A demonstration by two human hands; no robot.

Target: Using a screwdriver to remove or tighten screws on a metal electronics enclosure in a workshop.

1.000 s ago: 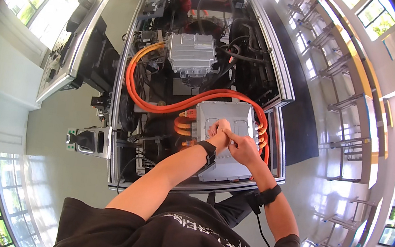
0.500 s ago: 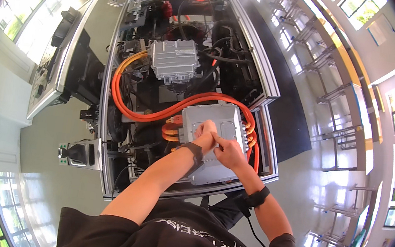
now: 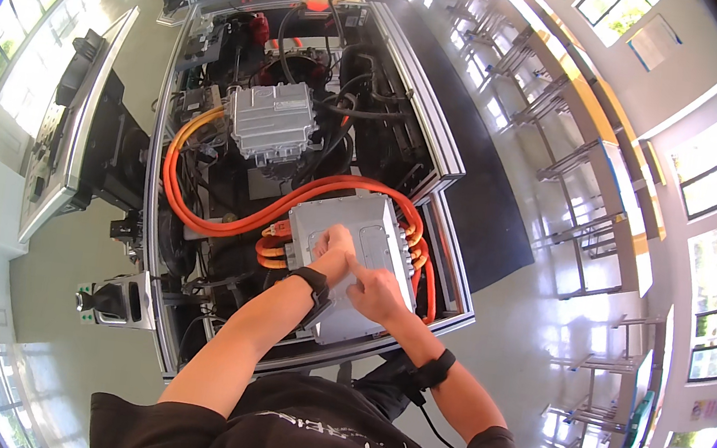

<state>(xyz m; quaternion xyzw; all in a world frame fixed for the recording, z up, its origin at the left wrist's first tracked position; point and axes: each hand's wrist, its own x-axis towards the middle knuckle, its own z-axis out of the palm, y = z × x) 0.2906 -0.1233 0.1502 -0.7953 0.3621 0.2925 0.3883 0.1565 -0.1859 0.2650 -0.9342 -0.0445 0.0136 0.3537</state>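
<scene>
My left hand point(image 3: 335, 244) is over the grey metal box point(image 3: 314, 297), its fingers curled and no object visible in them. Just to its right, my right hand point(image 3: 378, 295) stretches its index finger against the left wrist area, while the other fingers bend in. That hand holds nothing I can see. The box has raised panels on its lid. Orange cables point(image 3: 275, 250) plug into its left side, and more orange connectors point(image 3: 417, 247) line its right side. A dark band point(image 3: 312, 283) circles my left wrist; a black strap point(image 3: 433, 369) is on my right forearm.
An aluminium-framed rig point(image 3: 423, 98) surrounds the box. Farther inside lies a second, ribbed silver unit point(image 3: 271, 117), with a thick orange cable loop point(image 3: 241, 229) between. At left stands a console point(image 3: 74, 135); a charging-type fixture point(image 3: 121, 300) sticks out nearby. Tables point(image 3: 593, 172) run along the right.
The whole scene has shifted left in the picture as the head view turned. My hands stay together over the grey box, the right index finger still at the left wrist.
</scene>
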